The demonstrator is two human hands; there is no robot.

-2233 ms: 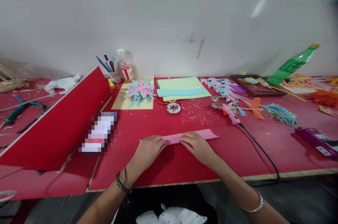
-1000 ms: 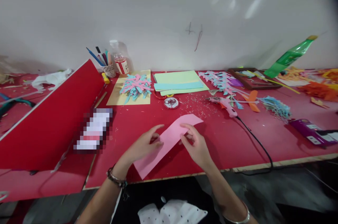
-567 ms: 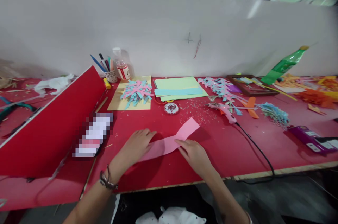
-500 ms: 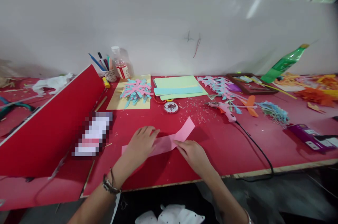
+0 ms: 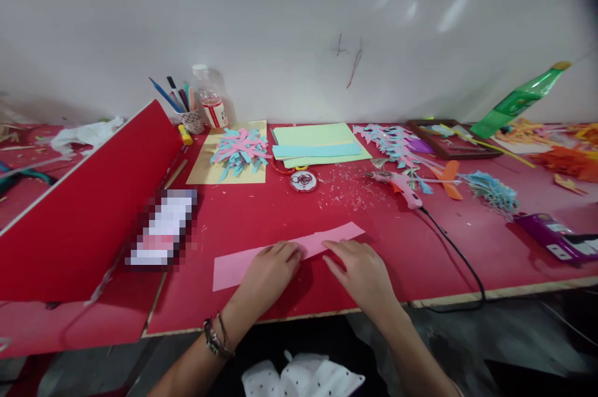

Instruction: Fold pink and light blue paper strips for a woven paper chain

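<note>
A long pink paper strip (image 5: 236, 267) lies slanting across the red tabletop in front of me, with a small step in its upper edge near the middle. My left hand (image 5: 273, 269) rests over the strip's middle, its fingers bent close together and gripping the paper near the lower edge. Just to the right, my right hand (image 5: 362, 266) touches the strip's right half with its fingertips. Its fingers are stretched out and the thumb stands apart, nearer to me.
A pink glue gun (image 5: 402, 188) with a black cable lies to the right. Behind the strip are a round tin (image 5: 303, 181), green and blue paper sheets (image 5: 322, 135) and a pile of cut strips (image 5: 240, 151). A phone (image 5: 163, 225) and a leaning red board (image 5: 88, 216) stand left.
The strip's right end, which was bent up, now lies flatter. My left hand has slid right along it. My right hand has loosened its pinch and shifted slightly right. The view has tilted down.
</note>
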